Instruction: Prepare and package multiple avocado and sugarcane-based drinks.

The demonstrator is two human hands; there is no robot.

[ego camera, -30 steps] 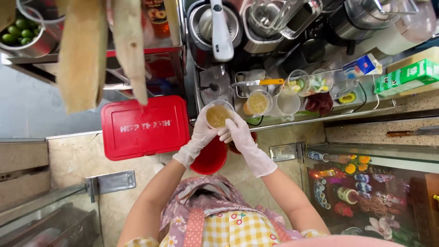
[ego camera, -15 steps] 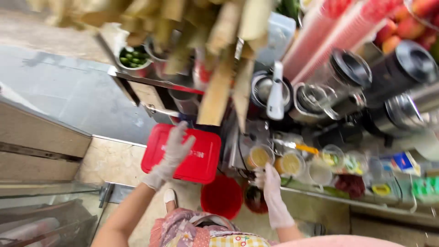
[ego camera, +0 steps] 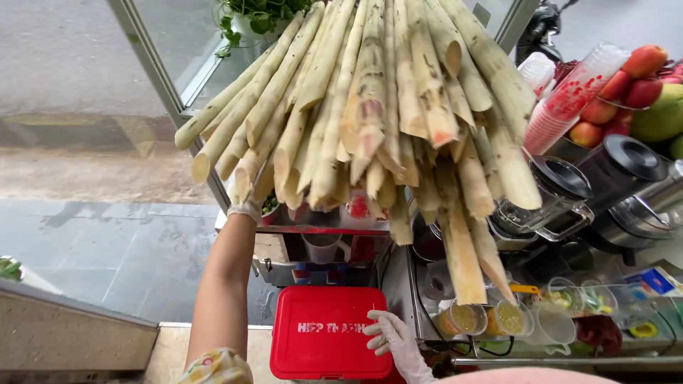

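A big bundle of peeled sugarcane stalks [ego camera: 370,107] hangs across the upper middle of the head view. My left hand [ego camera: 247,206], in a white glove, reaches up under the bundle's left ends and touches them; whether it grips a stalk is hidden. My gloved right hand [ego camera: 393,341] rests with fingers spread on the right edge of a red cooler lid [ego camera: 320,338] near the bottom.
Plastic jars of yellow toppings [ego camera: 491,316] stand in a row at lower right. Blender jugs [ego camera: 562,195] and a stack of plastic cups [ego camera: 569,99] sit at right, with fruit [ego camera: 640,82] behind. A glass panel and wet pavement lie to the left.
The view has tilted up toward the cane bundle. My left hand rose from the red lid to the stalks' ends, and my right hand moved from the jars onto the lid.
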